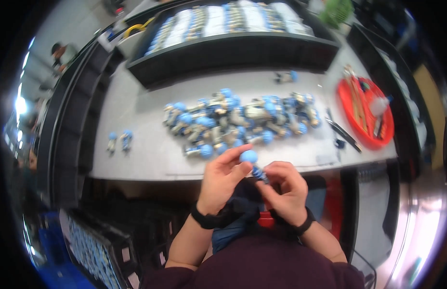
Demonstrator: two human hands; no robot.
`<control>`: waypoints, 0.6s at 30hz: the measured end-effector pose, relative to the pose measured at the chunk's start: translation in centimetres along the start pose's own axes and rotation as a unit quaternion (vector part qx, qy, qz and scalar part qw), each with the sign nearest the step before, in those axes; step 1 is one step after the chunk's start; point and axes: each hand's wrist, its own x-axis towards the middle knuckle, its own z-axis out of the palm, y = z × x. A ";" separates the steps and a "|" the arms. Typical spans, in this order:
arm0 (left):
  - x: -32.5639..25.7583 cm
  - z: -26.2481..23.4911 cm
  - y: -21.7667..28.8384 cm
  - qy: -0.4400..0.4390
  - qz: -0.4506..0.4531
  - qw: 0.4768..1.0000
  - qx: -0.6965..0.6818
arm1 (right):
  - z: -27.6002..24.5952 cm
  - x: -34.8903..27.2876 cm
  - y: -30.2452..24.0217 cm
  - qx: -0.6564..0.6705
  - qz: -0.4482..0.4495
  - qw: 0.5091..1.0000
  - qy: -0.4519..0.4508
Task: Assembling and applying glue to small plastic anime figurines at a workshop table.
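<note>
Just in front of the table's near edge I hold a small figurine [249, 156] with a round light-blue top and a blue-and-white body. My left hand [222, 179] pinches its blue top between thumb and fingers. At the lower end of the body, the thumb and fingers of my right hand [287, 191] close on it. Beyond my hands lies a loose heap of similar figurines [204, 120], with blue tops and pale or dark bodies. Fine detail on the held figurine is blurred.
Two figurines [126, 139] stand apart on the left of the white table [137, 101]. A black tray [233, 53] with rows of figurines spans the back. On the right, a red basket [345, 108] holds tools; a black pen-like tool [346, 136] lies beside it.
</note>
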 end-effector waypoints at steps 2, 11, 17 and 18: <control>1.3 0.2 0.2 -0.013 -0.050 0.997 0.058 | -1.9 1.2 0.2 -0.148 -0.155 0.976 -0.045; 6.2 6.3 -4.6 -0.362 0.014 0.929 0.081 | -10.9 -0.2 2.5 0.347 0.177 0.914 -0.110; 6.6 12.5 -7.0 -0.330 -0.028 0.929 0.163 | -22.4 -3.4 2.4 0.143 0.143 0.971 0.125; 6.1 12.6 -6.2 -0.323 -0.037 0.931 0.166 | -25.1 -4.0 2.4 0.088 0.095 0.978 0.163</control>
